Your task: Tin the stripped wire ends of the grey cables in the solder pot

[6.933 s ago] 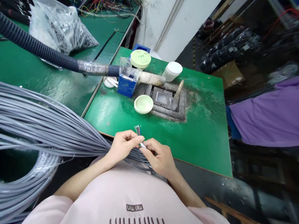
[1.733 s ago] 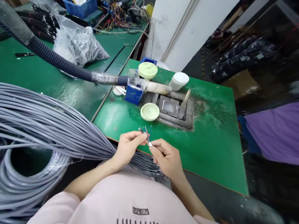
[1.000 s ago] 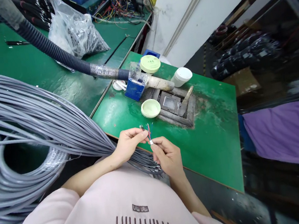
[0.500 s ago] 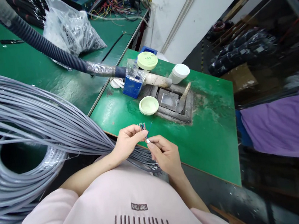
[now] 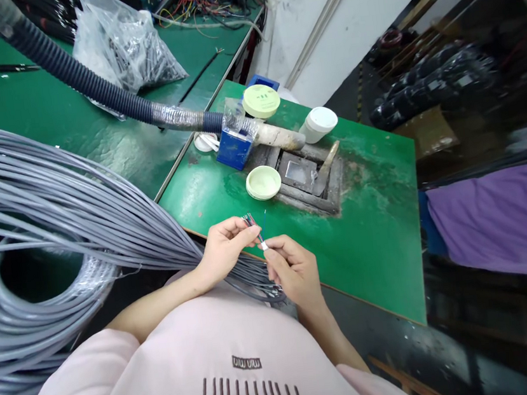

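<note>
Between my hands is the stripped end of a cable (image 5: 264, 245), with thin coloured wires (image 5: 250, 219) fanning out of its white end. My left hand (image 5: 225, 248) pinches most of the wires between thumb and fingers. One blue wire stands apart to the right of the bunch. My right hand (image 5: 294, 267) grips the cable just below the white end, and its fingers hide the jacket there. Under both hands, at the table's near edge, lie the ends of a thick bundle of grey cables (image 5: 116, 209) that comes in from the left.
On the green table (image 5: 371, 255) stand a shallow pale-green dish (image 5: 263, 183), a solder pot (image 5: 299, 172), a white tub (image 5: 319, 124) and a lidded tub (image 5: 261, 100). A ribbed hose (image 5: 85, 78) runs to a blue box (image 5: 234, 148). A purple sleeve or garment (image 5: 510, 212) is at right.
Earlier the left fingers held the wires close to the cable's white end in one bunch. Now the wires lean left in the left hand, with a blue one separate. The view has shifted slightly.
</note>
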A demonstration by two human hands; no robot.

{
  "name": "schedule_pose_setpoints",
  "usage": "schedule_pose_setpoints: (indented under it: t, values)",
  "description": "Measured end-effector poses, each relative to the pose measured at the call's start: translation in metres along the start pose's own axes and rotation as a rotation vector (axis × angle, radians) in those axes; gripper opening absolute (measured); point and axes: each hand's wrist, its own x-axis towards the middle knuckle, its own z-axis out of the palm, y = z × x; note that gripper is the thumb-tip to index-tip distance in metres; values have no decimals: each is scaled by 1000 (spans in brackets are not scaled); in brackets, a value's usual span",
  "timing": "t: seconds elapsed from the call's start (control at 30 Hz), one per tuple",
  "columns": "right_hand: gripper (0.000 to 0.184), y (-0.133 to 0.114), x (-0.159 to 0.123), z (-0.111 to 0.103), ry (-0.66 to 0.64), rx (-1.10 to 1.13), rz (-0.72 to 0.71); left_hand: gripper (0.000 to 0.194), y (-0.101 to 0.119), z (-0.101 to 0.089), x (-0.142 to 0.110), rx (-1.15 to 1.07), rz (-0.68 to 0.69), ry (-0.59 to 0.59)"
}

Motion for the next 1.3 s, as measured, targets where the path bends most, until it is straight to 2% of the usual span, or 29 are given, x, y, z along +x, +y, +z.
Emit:
schedule_pose_setpoints:
  t: [0.33,1.13,1.2,1.3]
  values:
    - [18,4,0,3,35,41,-28,29,2,1,1,-14,-3,7]
    - [15,5,8,2,25,67,-60,21,-4,-3,5,-59,-1,-17]
    - [15,5,7,-2,62,67,-47,19,-3,-3,7,-50,-3,-50]
    - [14,3,-4,-12,197,94,-20,21,1,-8,10,2,32,-64]
